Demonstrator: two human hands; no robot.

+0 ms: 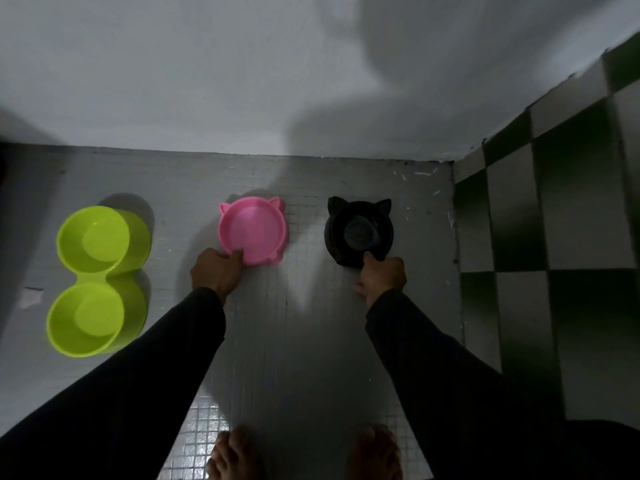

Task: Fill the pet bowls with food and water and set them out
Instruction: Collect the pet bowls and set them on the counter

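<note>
A pink cat-eared bowl (254, 230) sits on the grey tiled floor near the wall. My left hand (216, 271) pinches its near-left rim, thumb inside the bowl. To the right is a black cat-eared bowl (358, 230), and my right hand (382, 277) grips its near rim with the thumb over the edge. A lime-green double bowl (97, 282) lies at the left, untouched. All the bowls look empty, though the black one's inside is dim.
A white wall (242, 81) rises right behind the bowls. A green-and-white checkered tiled wall (554, 237) closes the right side. My bare feet (304, 455) stand on the mosaic floor (294, 341) at the bottom edge. The light is dim.
</note>
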